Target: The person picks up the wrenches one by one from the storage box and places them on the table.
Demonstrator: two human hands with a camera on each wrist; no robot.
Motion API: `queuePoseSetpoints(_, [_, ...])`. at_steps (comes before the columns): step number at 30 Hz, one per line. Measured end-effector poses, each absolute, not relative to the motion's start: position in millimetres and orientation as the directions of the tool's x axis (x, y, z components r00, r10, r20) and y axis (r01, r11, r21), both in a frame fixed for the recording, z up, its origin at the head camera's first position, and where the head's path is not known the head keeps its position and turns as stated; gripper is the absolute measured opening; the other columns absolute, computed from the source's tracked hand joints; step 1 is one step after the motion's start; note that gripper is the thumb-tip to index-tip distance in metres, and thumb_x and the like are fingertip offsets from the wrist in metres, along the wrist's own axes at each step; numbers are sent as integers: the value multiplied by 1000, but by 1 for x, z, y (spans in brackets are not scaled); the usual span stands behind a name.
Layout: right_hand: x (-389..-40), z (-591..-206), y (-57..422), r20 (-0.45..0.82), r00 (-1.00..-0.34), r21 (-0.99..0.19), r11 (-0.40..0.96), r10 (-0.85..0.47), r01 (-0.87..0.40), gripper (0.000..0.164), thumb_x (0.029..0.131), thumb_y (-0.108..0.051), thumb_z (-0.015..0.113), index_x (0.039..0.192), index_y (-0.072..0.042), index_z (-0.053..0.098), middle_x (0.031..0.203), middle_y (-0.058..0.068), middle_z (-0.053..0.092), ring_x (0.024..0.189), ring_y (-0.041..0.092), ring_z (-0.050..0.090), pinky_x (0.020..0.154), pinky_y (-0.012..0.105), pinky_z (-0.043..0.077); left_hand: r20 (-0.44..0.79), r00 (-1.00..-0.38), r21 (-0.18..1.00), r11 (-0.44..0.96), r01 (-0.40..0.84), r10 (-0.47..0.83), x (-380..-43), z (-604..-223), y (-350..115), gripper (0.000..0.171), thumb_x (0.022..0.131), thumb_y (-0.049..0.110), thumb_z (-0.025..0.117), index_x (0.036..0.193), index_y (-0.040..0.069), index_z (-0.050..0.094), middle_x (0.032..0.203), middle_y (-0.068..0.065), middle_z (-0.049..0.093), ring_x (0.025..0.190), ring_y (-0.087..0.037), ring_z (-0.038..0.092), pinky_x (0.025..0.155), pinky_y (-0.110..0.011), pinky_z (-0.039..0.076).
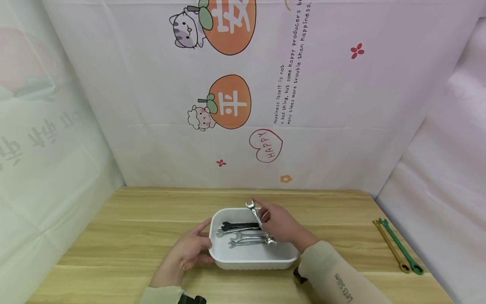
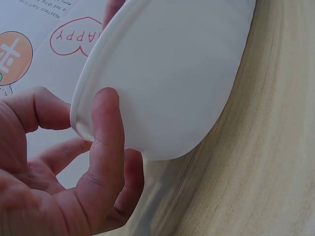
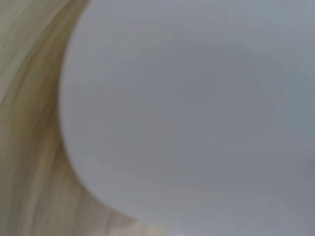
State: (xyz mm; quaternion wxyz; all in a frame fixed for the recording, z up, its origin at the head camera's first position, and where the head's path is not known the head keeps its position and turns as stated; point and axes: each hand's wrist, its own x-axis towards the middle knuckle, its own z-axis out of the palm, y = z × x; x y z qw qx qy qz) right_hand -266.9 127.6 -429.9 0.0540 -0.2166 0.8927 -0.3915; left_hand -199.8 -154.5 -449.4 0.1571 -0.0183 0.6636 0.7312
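Note:
A white plastic tub (image 1: pixel 254 265) sits on the wooden table in the head view. At its left end, my left hand (image 1: pixel 191 245) grips the tub by the rim and side wall; the left wrist view shows fingers (image 2: pixel 107 132) against the outer wall. Over the tub's right half, my right hand (image 1: pixel 282 226) holds a silver open-end wrench (image 1: pixel 255 215), tilted, one forked end pointing up and away. Inside lie a black wrench (image 1: pixel 241 226) and several silver wrenches (image 1: pixel 247 237). The right wrist view is filled by the tub's outer wall (image 3: pixel 187 108), my right hand out of sight.
At the table's right edge lie a gold wrench (image 1: pixel 392 247) and a green wrench (image 1: pixel 402 247), side by side. A white printed cloth (image 1: pixel 322 147) hangs behind the wooden table (image 1: pixel 125 236), with pale cloth on both sides.

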Motion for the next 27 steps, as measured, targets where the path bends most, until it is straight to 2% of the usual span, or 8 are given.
queuePoseSetpoints(6, [-266,-423,134,-16,-926,-944,310,-378,-110,88,79,16,60,155,-22,36,110,20,57,82,25,60,65,38,57,-233,-952,965,-72,-252,200,-198,-449,-154,88,76,-12,54,158,8,27,131,-32,42,89,-36,62,62,-43,60])
queuePoseSetpoints(9, [-266,-421,139,-66,-928,-984,181,-366,-1,89,78,18,58,155,-19,34,114,29,52,79,28,60,65,40,57,-235,-951,965,-71,-253,200,-198,-448,-154,88,76,-12,54,158,8,27,130,-32,42,88,-36,62,62,-42,60])
queuePoseSetpoints(12, [-267,-417,146,-110,-927,-991,106,-359,77,89,79,17,58,156,-18,30,118,32,50,81,31,61,70,43,57,-236,-951,964,-73,-255,201,-198,-448,-153,88,75,-12,54,157,7,27,129,-32,43,87,-35,62,61,-41,59])
queuePoseSetpoints(17, [-272,-415,173,-200,-905,-970,-55,-376,238,85,84,14,58,157,-18,28,130,30,48,87,31,65,72,34,57,-237,-950,963,-82,-258,206,-199,-449,-153,89,75,-12,53,157,7,27,130,-32,42,87,-36,62,61,-41,59])
queuePoseSetpoints(21, [-276,-413,205,-223,-900,-935,-179,-375,306,80,88,14,52,158,-15,26,126,21,55,92,28,65,77,30,58,-235,-950,963,-86,-257,208,-200,-450,-154,89,75,-12,53,157,7,27,131,-33,41,88,-36,62,61,-41,59])
queuePoseSetpoints(24, [-278,-412,231,-215,-908,-931,-204,-359,301,80,89,16,50,159,-14,21,117,15,59,92,26,66,79,31,58,-237,-949,962,-87,-259,206,-200,-450,-154,89,74,-13,52,157,7,27,131,-32,41,87,-36,61,61,-41,59])
queuePoseSetpoints(27, [-277,-412,260,-207,-911,-952,-141,-357,272,84,91,15,51,160,-13,14,116,14,59,90,26,66,76,31,58,-239,-949,961,-86,-261,208,-200,-450,-154,89,74,-13,53,157,7,28,131,-32,41,87,-35,62,61,-41,59])
